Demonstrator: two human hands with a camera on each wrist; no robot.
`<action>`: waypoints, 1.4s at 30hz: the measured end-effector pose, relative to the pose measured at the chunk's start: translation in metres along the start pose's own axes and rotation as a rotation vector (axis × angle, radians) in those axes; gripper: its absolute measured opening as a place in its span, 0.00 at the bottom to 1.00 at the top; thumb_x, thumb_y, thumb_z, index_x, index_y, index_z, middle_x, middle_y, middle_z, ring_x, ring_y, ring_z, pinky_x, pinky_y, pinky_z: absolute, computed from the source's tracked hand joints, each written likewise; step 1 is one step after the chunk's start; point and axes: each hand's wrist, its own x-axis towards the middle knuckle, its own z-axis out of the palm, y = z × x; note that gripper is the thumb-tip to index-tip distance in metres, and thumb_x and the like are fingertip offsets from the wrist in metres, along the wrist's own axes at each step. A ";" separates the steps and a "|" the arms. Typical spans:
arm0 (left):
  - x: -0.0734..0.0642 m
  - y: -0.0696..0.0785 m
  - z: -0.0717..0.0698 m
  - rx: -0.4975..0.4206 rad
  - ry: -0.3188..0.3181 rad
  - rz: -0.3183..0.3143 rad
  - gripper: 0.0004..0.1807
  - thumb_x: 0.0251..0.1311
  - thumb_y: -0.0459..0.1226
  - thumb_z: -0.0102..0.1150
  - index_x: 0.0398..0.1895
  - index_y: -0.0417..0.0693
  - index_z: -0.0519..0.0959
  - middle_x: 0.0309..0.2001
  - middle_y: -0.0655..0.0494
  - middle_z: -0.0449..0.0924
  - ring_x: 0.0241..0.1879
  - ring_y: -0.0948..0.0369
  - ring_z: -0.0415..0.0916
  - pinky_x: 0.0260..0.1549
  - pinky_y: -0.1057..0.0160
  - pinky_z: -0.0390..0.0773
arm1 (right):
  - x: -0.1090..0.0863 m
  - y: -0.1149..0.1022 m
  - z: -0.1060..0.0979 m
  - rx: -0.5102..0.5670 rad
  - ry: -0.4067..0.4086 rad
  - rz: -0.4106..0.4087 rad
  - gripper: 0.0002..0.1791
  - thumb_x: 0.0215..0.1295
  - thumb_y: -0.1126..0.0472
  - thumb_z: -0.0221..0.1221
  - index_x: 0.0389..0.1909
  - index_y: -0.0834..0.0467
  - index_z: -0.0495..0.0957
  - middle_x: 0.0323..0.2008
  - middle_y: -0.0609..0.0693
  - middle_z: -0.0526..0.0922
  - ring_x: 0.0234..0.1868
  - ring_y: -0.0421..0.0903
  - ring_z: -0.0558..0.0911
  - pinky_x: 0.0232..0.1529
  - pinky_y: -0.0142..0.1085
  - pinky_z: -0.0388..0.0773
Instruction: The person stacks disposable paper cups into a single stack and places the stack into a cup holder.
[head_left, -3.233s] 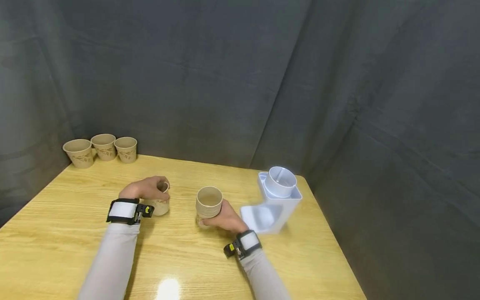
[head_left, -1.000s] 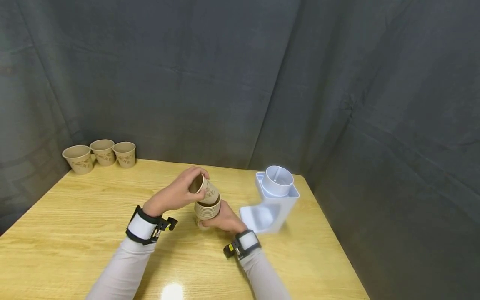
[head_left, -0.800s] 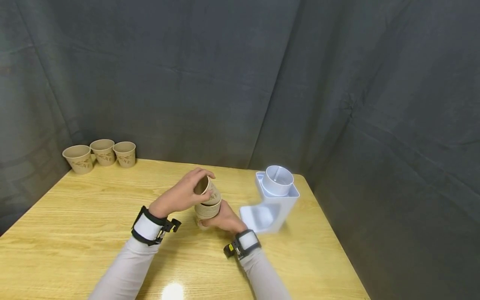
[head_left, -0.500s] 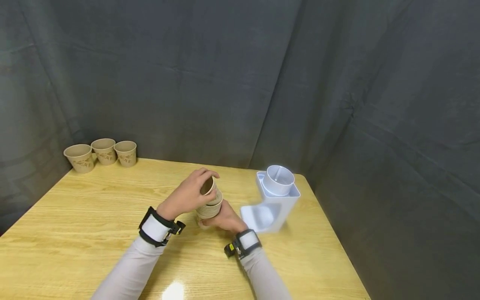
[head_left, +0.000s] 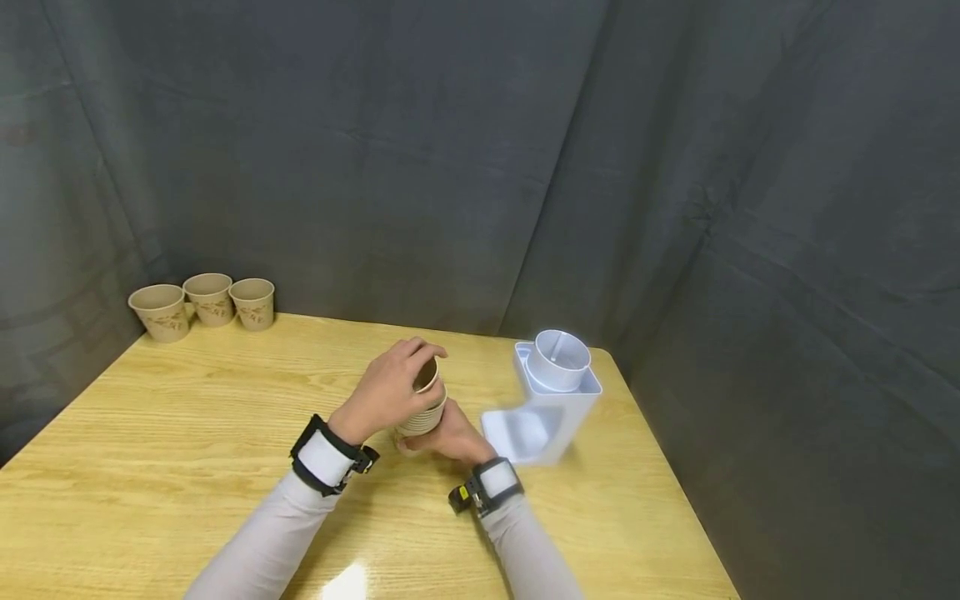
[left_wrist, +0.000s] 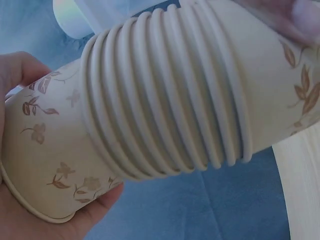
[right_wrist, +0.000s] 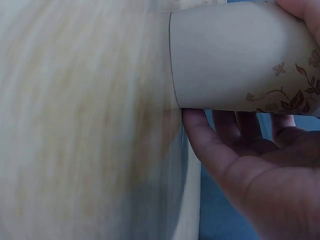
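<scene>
A beige paper cup (left_wrist: 55,145) with a brown floral print is held near its rim by my left hand (head_left: 386,390). Its narrower end sits inside the top of a stack of matching paper cups (head_left: 422,423), a little tilted. In the left wrist view, the rims of the stack (left_wrist: 160,95) show as close ridges beside that cup. My right hand (head_left: 453,435) grips the stack low down, thumb on the near side. The right wrist view shows the lowest cup (right_wrist: 235,60) with fingers curled along it, its base at the tabletop.
Three similar paper cups (head_left: 210,302) stand upright at the table's far left corner. Right of my right hand is a white stand (head_left: 562,408) with a round white cup-like part (head_left: 561,360) on top. Dark grey curtain (head_left: 360,167) hangs behind the wooden table (head_left: 187,433).
My left hand has carried the single cup rightward from the table to the stack and lowered it into the top one. The right hand has stayed around the stack.
</scene>
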 end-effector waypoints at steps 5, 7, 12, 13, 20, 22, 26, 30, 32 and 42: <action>0.001 0.002 0.003 0.037 0.014 0.023 0.21 0.59 0.42 0.62 0.56 0.49 0.81 0.48 0.52 0.80 0.48 0.53 0.78 0.42 0.53 0.82 | 0.001 -0.002 -0.001 -0.011 -0.012 0.003 0.36 0.50 0.69 0.75 0.61 0.58 0.72 0.51 0.52 0.82 0.48 0.41 0.82 0.55 0.36 0.78; 0.002 0.002 0.005 0.050 0.019 0.034 0.21 0.60 0.42 0.63 0.57 0.48 0.81 0.49 0.51 0.81 0.47 0.53 0.78 0.41 0.53 0.82 | 0.001 -0.002 -0.001 -0.007 -0.017 0.005 0.35 0.51 0.70 0.74 0.61 0.58 0.72 0.51 0.53 0.82 0.47 0.39 0.82 0.55 0.35 0.78; 0.003 0.003 0.008 0.074 0.016 0.052 0.23 0.60 0.42 0.63 0.59 0.47 0.80 0.50 0.51 0.81 0.47 0.53 0.78 0.43 0.53 0.82 | 0.002 -0.002 -0.003 0.009 -0.020 0.010 0.34 0.52 0.72 0.73 0.61 0.61 0.71 0.51 0.54 0.82 0.45 0.39 0.82 0.53 0.35 0.79; 0.003 0.003 0.008 0.074 0.010 0.051 0.23 0.61 0.42 0.63 0.59 0.47 0.80 0.51 0.51 0.81 0.48 0.53 0.79 0.43 0.53 0.82 | 0.002 -0.001 -0.003 0.013 -0.020 0.008 0.35 0.52 0.72 0.72 0.61 0.61 0.71 0.51 0.55 0.82 0.45 0.39 0.82 0.53 0.36 0.79; 0.000 0.002 0.025 0.142 -0.144 0.025 0.25 0.63 0.47 0.60 0.60 0.45 0.79 0.54 0.46 0.81 0.51 0.48 0.79 0.47 0.48 0.82 | 0.000 -0.001 -0.004 -0.023 -0.015 -0.031 0.36 0.53 0.68 0.73 0.64 0.56 0.74 0.58 0.49 0.81 0.54 0.41 0.80 0.59 0.37 0.76; -0.002 0.001 0.031 0.165 -0.167 0.023 0.23 0.63 0.47 0.60 0.57 0.46 0.80 0.50 0.46 0.81 0.48 0.49 0.78 0.43 0.49 0.82 | 0.000 0.000 -0.005 -0.036 -0.007 -0.033 0.33 0.52 0.65 0.74 0.62 0.54 0.77 0.59 0.45 0.81 0.55 0.41 0.79 0.60 0.37 0.76; -0.004 0.001 0.037 0.173 -0.138 0.015 0.19 0.61 0.48 0.62 0.50 0.48 0.82 0.44 0.49 0.80 0.42 0.52 0.77 0.37 0.52 0.81 | 0.000 0.002 -0.006 -0.044 0.005 -0.035 0.28 0.50 0.64 0.75 0.55 0.55 0.82 0.56 0.44 0.83 0.54 0.41 0.79 0.59 0.37 0.76; -0.005 -0.002 0.035 0.093 -0.156 0.009 0.20 0.61 0.48 0.63 0.53 0.48 0.81 0.47 0.50 0.80 0.45 0.52 0.77 0.41 0.51 0.81 | 0.000 0.002 -0.006 -0.068 -0.001 -0.051 0.25 0.51 0.64 0.75 0.53 0.54 0.84 0.53 0.45 0.85 0.52 0.41 0.80 0.56 0.37 0.78; -0.007 -0.007 0.032 0.004 -0.178 0.005 0.22 0.61 0.48 0.64 0.55 0.49 0.81 0.50 0.51 0.80 0.48 0.53 0.77 0.46 0.50 0.80 | 0.000 0.002 -0.006 -0.089 -0.009 -0.051 0.24 0.52 0.64 0.75 0.52 0.54 0.84 0.52 0.45 0.85 0.51 0.40 0.81 0.54 0.36 0.79; -0.022 -0.063 0.018 -0.436 -0.107 -0.023 0.18 0.78 0.44 0.48 0.63 0.47 0.76 0.59 0.51 0.80 0.58 0.54 0.77 0.57 0.47 0.76 | 0.000 0.004 -0.001 -0.020 0.016 0.018 0.42 0.48 0.67 0.76 0.65 0.55 0.70 0.55 0.50 0.81 0.53 0.43 0.82 0.60 0.38 0.76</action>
